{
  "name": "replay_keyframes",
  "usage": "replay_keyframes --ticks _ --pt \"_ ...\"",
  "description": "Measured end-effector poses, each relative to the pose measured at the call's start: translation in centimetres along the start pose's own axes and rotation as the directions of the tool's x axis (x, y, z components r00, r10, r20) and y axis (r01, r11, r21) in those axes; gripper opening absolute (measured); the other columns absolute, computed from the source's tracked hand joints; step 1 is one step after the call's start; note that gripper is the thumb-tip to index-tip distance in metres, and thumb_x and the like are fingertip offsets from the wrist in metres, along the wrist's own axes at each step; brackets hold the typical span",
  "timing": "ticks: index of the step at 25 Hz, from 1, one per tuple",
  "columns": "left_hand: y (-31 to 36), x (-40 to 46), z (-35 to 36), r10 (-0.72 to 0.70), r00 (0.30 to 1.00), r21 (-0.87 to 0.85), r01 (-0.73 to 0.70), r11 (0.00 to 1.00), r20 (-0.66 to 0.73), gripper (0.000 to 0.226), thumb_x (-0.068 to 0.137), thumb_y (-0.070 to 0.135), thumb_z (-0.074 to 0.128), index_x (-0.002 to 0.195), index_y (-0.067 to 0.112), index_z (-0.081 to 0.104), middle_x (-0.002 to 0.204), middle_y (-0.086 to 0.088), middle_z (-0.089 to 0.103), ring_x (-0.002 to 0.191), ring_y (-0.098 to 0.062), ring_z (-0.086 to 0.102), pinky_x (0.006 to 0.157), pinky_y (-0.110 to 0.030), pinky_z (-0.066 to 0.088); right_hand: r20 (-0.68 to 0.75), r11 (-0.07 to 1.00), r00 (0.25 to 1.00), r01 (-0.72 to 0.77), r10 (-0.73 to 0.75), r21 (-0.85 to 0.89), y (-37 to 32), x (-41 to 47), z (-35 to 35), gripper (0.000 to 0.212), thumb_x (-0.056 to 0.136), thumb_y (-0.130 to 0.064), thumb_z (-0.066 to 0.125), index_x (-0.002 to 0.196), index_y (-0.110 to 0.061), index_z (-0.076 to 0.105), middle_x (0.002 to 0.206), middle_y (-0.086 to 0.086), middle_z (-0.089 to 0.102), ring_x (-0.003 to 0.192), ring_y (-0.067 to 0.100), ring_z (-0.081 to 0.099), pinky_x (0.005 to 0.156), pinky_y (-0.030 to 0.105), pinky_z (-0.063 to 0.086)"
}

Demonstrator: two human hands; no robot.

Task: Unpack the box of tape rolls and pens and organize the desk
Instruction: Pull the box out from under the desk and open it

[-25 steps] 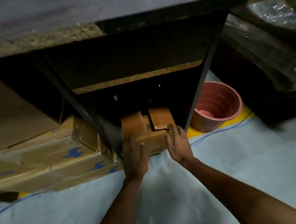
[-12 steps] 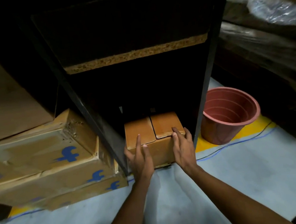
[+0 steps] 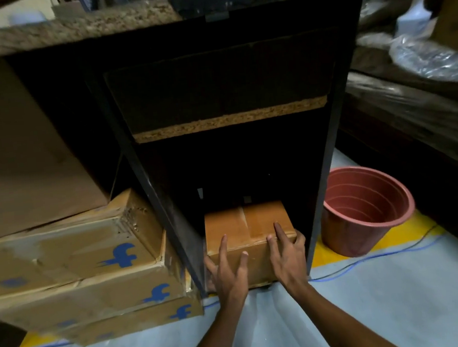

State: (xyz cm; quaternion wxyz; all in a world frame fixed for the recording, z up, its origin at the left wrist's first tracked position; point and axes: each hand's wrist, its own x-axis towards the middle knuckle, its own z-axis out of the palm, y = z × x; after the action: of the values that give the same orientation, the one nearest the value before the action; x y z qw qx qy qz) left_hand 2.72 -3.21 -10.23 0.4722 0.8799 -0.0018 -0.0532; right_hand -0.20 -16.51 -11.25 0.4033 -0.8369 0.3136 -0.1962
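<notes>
Both hands, left hand and right hand, now spread flat on closed brown cardboard box at lower centre, flaps down since earlier, gripping nothing, unpacking unstarted.

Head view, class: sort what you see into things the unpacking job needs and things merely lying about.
Needed:
small cardboard box under the desk
left hand and right hand, both flat on it

Lying about:
pink bucket
stacked cartons with blue logos
blue cable
plastic wrap
</notes>
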Motion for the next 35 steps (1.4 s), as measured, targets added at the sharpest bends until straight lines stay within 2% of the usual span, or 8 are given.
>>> replay_keyframes --ticks 8,13,16,18,21,25,30,35 --pt "0.1 -2.9 -0.8 -0.078 0.997 -0.056 0.077 0.995 -0.02 0.089 0.055 0.069 0.058 0.141 0.054 0.039 0.158 -0.002 0.015 0.14 -0.033 0.031 0.111 -0.06 0.032 0.01 0.992 0.996 -0.088 0.088 0.085 -1.0 -3.0 -2.2 0.051 0.1 -0.052 0.041 0.145 -0.031 0.048 0.151 0.014 0.027 0.139 0.036 0.035 0.112 0.04 0.034" --pt "0.3 -6.8 -2.1 -0.136 0.989 0.058 0.139 0.989 -0.052 0.067 0.071 0.049 0.075 0.132 0.052 0.048 0.14 -0.003 0.031 0.127 -0.026 0.04 0.11 -0.051 0.029 0.079 0.974 0.972 -0.224 0.222 0.018 -0.4 -6.2 -5.0 0.061 0.086 -0.066 0.057 0.14 -0.037 0.052 0.143 0.01 0.034 0.127 0.033 0.049 0.104 0.041 0.043" --pt "0.0 -5.9 -3.4 -0.123 0.987 0.029 0.126 0.992 -0.101 0.043 0.085 0.049 0.065 0.126 0.048 0.049 0.131 -0.002 0.037 0.112 -0.018 0.045 0.095 -0.04 0.038 0.126 0.98 0.972 -0.188 0.196 -0.071 -0.6 -5.8 -6.4 0.057 0.089 -0.058 0.058 0.14 -0.035 0.048 0.134 0.012 0.043 0.121 0.032 0.053 0.1 0.038 0.046" --pt "0.1 -3.7 -4.4 -0.036 0.997 0.059 0.04 0.997 -0.071 0.043 0.095 0.047 0.054 0.137 0.041 0.045 0.135 -0.004 0.04 0.106 -0.015 0.046 0.083 -0.034 0.042 0.143 0.984 0.98 -0.12 0.139 -0.135 -0.9 -4.3 -6.6 0.053 0.094 -0.051 0.054 0.142 -0.03 0.045 0.133 0.015 0.046 0.12 0.033 0.053 0.099 0.036 0.045" --pt "1.0 0.1 -5.0 0.068 0.994 0.2 -0.084 0.976 0.084 0.056 0.097 0.053 0.046 0.15 0.042 0.03 0.148 -0.006 0.033 0.124 -0.026 0.047 0.098 -0.043 0.046 0.199 0.972 0.976 -0.037 0.085 -0.23 -1.4 -1.9 -5.7 0.058 0.096 -0.055 0.048 0.148 -0.032 0.037 0.136 0.018 0.045 0.119 0.035 0.054 0.1 0.037 0.046" --pt "2.3 1.4 -4.0 -0.049 0.973 0.372 -0.04 0.927 0.228 0.067 0.092 0.065 0.044 0.151 0.049 0.017 0.158 -0.009 0.017 0.138 -0.041 0.034 0.11 -0.054 0.036 0.262 0.942 0.959 -0.018 0.112 -0.334 -1.9 -0.5 -4.3 0.07 0.09 -0.069 0.044 0.151 -0.04 0.026 0.141 0.018 0.037 0.123 0.038 0.049 0.102 0.044 0.047" --pt "2.9 0.5 -3.4 -0.122 0.964 0.443 0.006 0.896 0.234 0.074 0.089 0.068 0.046 0.153 0.049 0.011 0.161 -0.012 0.004 0.141 -0.042 0.026 0.115 -0.054 0.023 0.225 0.934 0.965 -0.046 0.133 -0.353 -2.0 -0.7 -4.1 0.071 0.084 -0.068 0.053 0.147 -0.042 0.034 0.136 0.016 0.039 0.12 0.037 0.051 0.103 0.042 0.046" --pt "3.1 -2.3 -3.0 -0.166 0.964 0.45 0.057 0.891 0.206 0.074 0.09 0.063 0.05 0.152 0.051 0.012 0.16 -0.012 -0.001 0.142 -0.041 0.018 0.114 -0.051 0.021 0.244 0.93 0.953 -0.083 0.178 -0.358 -2.4 -2.8 -5.4 0.069 0.086 -0.059 0.059 0.148 -0.039 0.035 0.137 0.016 0.037 0.119 0.035 0.054 0.102 0.039 0.047"
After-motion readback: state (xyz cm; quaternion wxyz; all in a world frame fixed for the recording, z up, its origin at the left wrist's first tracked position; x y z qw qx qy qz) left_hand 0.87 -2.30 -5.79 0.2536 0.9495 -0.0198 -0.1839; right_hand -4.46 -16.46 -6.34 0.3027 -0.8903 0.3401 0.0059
